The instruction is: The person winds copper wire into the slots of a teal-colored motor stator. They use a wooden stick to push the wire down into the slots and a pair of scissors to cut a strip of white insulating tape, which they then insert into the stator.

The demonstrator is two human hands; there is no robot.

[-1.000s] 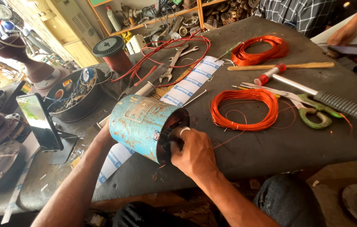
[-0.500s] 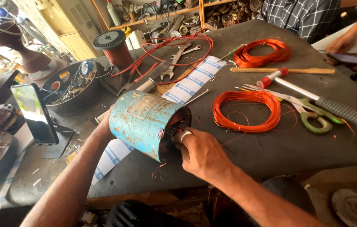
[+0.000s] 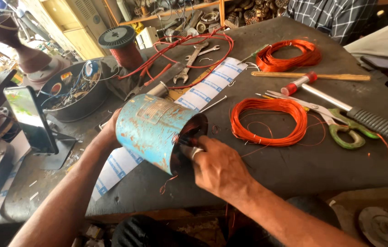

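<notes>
A worn blue metal cylinder (image 3: 150, 130) lies on its side near the front edge of the dark tabletop (image 3: 294, 169). The left hand (image 3: 109, 130) braces its far end, grip unclear; the right hand (image 3: 217, 167) pinches copper wire inside its open mouth. An orange wire coil (image 3: 267, 121) lies just beside.

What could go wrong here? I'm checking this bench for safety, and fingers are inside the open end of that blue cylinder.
1. The right hand has its fingers inside the blue motor housing; the worn rim might nick them.
2. The housing lies on its side, steadied only by the left hand; it could roll.
3. Loose copper strands at the opening could snag and pull out.
</notes>
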